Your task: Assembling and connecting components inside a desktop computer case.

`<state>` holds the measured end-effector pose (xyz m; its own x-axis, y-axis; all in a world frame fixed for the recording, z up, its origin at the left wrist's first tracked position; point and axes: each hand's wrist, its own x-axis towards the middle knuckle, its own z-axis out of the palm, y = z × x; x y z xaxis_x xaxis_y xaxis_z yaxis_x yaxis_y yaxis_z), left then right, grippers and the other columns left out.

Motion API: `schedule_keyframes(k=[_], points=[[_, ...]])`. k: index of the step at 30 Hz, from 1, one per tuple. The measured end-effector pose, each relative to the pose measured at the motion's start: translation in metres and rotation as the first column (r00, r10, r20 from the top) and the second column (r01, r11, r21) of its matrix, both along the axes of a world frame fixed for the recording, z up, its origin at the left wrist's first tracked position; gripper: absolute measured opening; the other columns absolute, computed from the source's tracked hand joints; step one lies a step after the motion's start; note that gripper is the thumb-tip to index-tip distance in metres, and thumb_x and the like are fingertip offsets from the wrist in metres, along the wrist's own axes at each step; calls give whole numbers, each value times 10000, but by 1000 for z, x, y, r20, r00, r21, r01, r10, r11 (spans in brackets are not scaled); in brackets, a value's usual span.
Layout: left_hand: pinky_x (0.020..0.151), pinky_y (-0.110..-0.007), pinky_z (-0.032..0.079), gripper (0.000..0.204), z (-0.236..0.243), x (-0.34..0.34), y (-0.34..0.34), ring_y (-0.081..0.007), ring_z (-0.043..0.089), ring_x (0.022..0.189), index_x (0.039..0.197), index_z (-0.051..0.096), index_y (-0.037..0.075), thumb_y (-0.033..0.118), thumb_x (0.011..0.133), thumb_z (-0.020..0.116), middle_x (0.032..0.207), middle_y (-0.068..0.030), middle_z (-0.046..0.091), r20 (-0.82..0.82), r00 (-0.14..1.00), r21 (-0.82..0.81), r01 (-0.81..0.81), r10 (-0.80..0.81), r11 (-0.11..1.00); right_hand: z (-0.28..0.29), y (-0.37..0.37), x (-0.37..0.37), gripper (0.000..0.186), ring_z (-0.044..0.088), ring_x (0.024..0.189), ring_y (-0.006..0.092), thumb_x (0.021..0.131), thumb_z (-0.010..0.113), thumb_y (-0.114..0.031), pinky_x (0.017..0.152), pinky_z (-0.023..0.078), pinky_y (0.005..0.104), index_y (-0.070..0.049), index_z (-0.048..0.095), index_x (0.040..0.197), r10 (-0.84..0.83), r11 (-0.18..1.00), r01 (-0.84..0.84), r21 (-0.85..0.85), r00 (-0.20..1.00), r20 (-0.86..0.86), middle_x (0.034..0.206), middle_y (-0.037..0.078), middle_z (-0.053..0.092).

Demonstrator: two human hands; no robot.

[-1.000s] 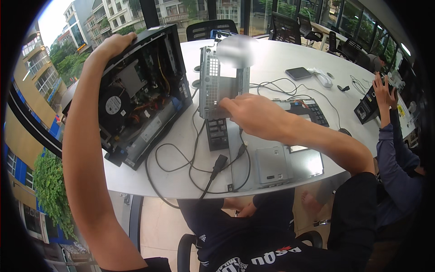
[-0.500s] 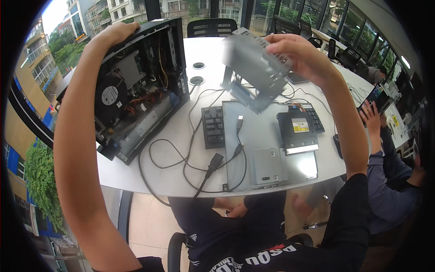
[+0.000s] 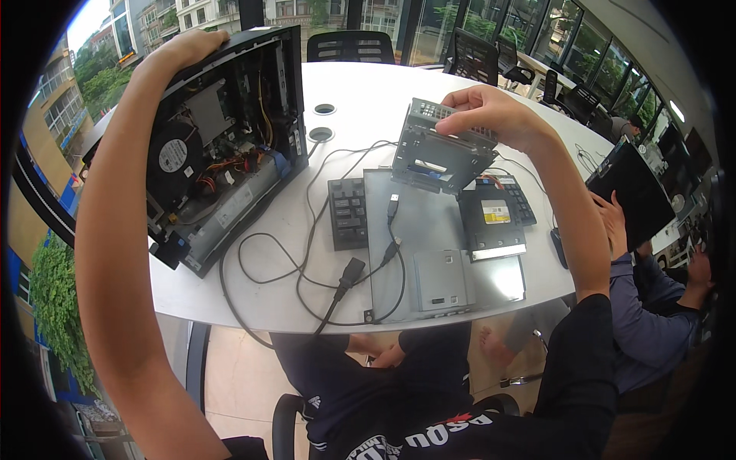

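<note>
metal drive cage (image 3: 438,150) hangs just under the right hand (image 3: 497,115), thumb and fingers closed on its upper edge. left hand (image 3: 190,47) lies over the top of the open computer case (image 3: 222,146); finger closure there cannot be told. optical drive (image 3: 491,228) lies nearer the body than right hand.

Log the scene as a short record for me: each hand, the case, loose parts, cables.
left hand: on top edge of computer tower
right hand: gripping metal drive cage
tower: side open, cooling fan exposed
optical drive: on metal side panel
keyboard: partly covered by panel
power plug: left of panel
USB plug: on panel
</note>
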<state>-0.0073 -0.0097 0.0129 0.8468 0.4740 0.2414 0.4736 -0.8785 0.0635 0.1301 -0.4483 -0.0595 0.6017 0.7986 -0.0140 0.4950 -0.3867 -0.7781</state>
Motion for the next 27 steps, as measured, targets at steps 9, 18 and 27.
schedule_keyframes(k=[9,18,27], points=[[1093,-450,434,713,-3,5,22,-389,602,1290,1303,679,40,625,1003,403,1366,-241,645,28,998,-5,53,-52,999,3,-4,10,440,699,805,167,739,870,-406,839,498,275,-34,802,963,-98,992,89,84,990,106,829,79,741],[1091,-478,431,692,-3,3,17,-422,596,1283,1294,677,42,602,1009,387,1365,-258,637,-6,999,22,39,-39,999,-3,-8,50,576,733,910,181,889,770,-507,871,522,323,-110,722,1304,-227,973,225,54,883,411,984,95,784],[1029,-461,450,725,-4,-6,-6,-416,671,1118,1162,734,8,622,1033,371,1144,-274,715,11,995,70,95,-96,993,-13,-7,63,512,733,887,182,966,676,-499,831,557,324,-116,732,1301,-266,962,264,68,851,452,1025,111,767]])
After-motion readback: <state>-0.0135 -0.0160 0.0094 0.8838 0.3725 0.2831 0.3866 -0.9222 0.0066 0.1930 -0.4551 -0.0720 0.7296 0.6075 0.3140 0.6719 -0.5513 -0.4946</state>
